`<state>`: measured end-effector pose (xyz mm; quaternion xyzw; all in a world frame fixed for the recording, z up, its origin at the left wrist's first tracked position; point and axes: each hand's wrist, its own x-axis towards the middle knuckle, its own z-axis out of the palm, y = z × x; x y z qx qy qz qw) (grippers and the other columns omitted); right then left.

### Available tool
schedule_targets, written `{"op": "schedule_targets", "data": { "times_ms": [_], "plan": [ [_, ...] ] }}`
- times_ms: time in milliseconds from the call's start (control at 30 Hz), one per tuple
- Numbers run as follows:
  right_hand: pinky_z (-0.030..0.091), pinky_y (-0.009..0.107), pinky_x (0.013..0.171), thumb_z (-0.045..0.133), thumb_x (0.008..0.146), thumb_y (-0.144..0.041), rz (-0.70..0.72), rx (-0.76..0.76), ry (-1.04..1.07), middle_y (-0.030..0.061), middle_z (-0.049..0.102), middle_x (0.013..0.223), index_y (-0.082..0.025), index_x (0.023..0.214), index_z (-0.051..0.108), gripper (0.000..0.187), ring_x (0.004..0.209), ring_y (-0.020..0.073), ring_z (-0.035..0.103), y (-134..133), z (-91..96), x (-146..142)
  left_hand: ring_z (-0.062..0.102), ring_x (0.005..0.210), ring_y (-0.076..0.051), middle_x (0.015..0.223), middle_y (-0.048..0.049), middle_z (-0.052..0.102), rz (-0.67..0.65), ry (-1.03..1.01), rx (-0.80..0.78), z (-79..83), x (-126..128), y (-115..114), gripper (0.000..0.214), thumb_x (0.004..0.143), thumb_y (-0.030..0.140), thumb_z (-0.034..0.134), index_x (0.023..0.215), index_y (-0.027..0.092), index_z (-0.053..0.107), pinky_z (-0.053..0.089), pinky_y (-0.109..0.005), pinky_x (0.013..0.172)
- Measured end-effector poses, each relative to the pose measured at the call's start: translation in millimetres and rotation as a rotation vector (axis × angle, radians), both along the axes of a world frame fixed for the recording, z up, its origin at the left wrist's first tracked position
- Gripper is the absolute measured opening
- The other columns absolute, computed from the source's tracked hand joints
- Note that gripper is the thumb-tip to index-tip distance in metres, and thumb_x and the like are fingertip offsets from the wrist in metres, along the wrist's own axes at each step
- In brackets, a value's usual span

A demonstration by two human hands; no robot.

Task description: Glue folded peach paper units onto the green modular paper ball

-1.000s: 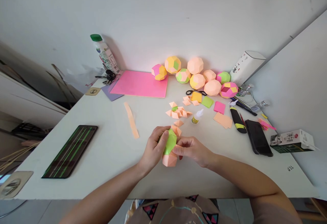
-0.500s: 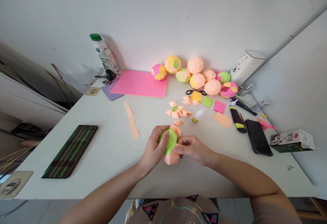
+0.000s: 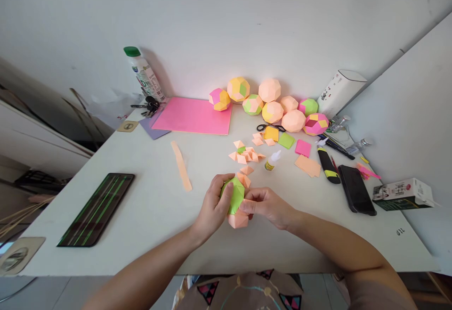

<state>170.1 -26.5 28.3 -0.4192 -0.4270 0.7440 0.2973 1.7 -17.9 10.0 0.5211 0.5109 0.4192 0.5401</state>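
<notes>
A green and peach folded paper ball (image 3: 237,201) is held just above the near part of the table. My left hand (image 3: 216,201) wraps its left side, thumb lying across the green face. From the right, my right hand (image 3: 265,207) pinches the ball's peach edge between thumb and fingers; those fingertips are partly hidden. Just beyond the ball lie loose folded peach paper pieces (image 3: 247,155), with one small green piece (image 3: 241,150) among them. A small glue bottle (image 3: 272,160) with a white nozzle stands to the right of these pieces.
Finished paper balls (image 3: 294,120) line the wall behind black scissors (image 3: 270,127). A pink sheet (image 3: 194,116) and peach strip (image 3: 181,166) lie left. Rightward are paper squares (image 3: 302,148), a utility knife (image 3: 328,165), a phone (image 3: 356,190) and a carton (image 3: 403,194). A dark tablet (image 3: 97,209) lies far left.
Almost nothing differs. The ball has turned or shifted very slightly in my hands, and both hands keep the same grip.
</notes>
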Motion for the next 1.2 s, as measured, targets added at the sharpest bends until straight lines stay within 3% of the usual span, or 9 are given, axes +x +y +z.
{"op": "schedule_targets", "data": {
  "times_ms": [167,300,467,600,700,833,933,1067,1200],
  "plan": [
    [0.045,0.028,0.063,0.072,0.068,-0.047,-0.007,-0.029,0.013,-0.0013,0.056,0.067,-0.014,0.067,0.055,0.037,0.062,0.0111,0.053,2,2.9,1,0.056,0.071,-0.017,0.083,-0.0020,0.061,-0.048,-0.177,-0.246,3.6,3,2,0.040,0.082,0.053,0.049,0.106,0.022,0.058,0.044,-0.028,0.063],
    [0.046,0.027,0.063,0.067,0.074,-0.049,-0.010,-0.047,0.059,0.0017,0.059,0.080,-0.015,0.092,0.057,0.040,0.071,0.0128,0.057,5,6.8,4,0.059,0.074,-0.018,0.091,-0.0052,0.064,-0.057,-0.414,-0.372,7.4,6,5,0.044,0.078,0.054,0.055,0.106,0.019,0.057,0.045,-0.028,0.062],
    [0.047,0.030,0.069,0.075,0.069,-0.036,-0.011,0.003,0.064,0.0028,0.060,0.087,-0.018,0.108,0.052,0.048,0.075,0.0139,0.057,6,10.6,9,0.059,0.068,-0.017,0.089,-0.0064,0.065,-0.084,-0.597,-0.393,11.4,6,7,0.042,0.081,0.051,0.053,0.106,0.018,0.056,0.045,-0.027,0.055],
    [0.047,0.029,0.071,0.078,0.064,-0.028,-0.020,0.019,0.044,0.0020,0.060,0.091,-0.019,0.108,0.055,0.051,0.079,0.0140,0.056,7,14.9,12,0.060,0.078,-0.020,0.100,-0.0083,0.063,-0.089,-0.530,-0.396,5.7,4,6,0.041,0.083,0.048,0.050,0.111,0.018,0.055,0.047,-0.028,0.060],
    [0.045,0.026,0.069,0.078,0.065,-0.027,0.001,0.045,0.047,0.0008,0.058,0.088,-0.018,0.104,0.057,0.045,0.078,0.0128,0.055,8,17.8,15,0.058,0.097,-0.022,0.116,-0.0093,0.058,-0.056,-0.359,-0.331,0.4,1,4,0.044,0.083,0.045,0.052,0.121,0.022,0.048,0.048,-0.031,0.074],
    [0.043,0.025,0.067,0.076,0.066,-0.028,0.101,0.044,0.019,-0.0009,0.055,0.081,-0.016,0.103,0.057,0.043,0.074,0.0116,0.053,9,18.8,19,0.039,0.124,-0.025,0.136,-0.0073,0.041,-0.127,-0.182,0.053,2.7,-3,3,0.039,0.084,0.040,0.053,0.120,0.028,0.053,0.038,-0.036,0.098],
    [0.039,0.022,0.061,0.075,0.067,-0.027,0.179,0.047,-0.061,-0.0034,0.050,0.075,-0.015,0.096,0.057,0.036,0.067,0.0095,0.049,8,18.7,21,0.047,0.113,-0.024,0.118,-0.0075,0.054,-0.278,-0.147,0.155,7.6,-5,5,0.027,0.087,0.040,0.049,0.103,0.024,0.063,0.038,-0.034,0.095],
    [0.040,0.023,0.063,0.075,0.067,-0.023,0.218,0.041,-0.100,-0.0041,0.051,0.077,-0.016,0.093,0.054,0.034,0.069,0.0092,0.050,7,18.7,22,0.049,0.068,-0.015,0.076,-0.0021,0.054,-0.384,-0.169,-0.005,7.6,-3,4,0.031,0.087,0.045,0.046,0.078,0.018,0.059,0.040,-0.026,0.062],
    [0.046,0.028,0.069,0.078,0.064,-0.022,0.145,-0.014,-0.038,-0.0016,0.056,0.087,-0.019,0.098,0.048,0.045,0.076,0.0120,0.056,8,16.3,21,0.043,0.063,-0.013,0.069,0.0003,0.050,-0.399,-0.193,-0.106,2.7,-2,3,0.036,0.086,0.049,0.046,0.076,0.016,0.056,0.035,-0.024,0.058]
  ]
}}
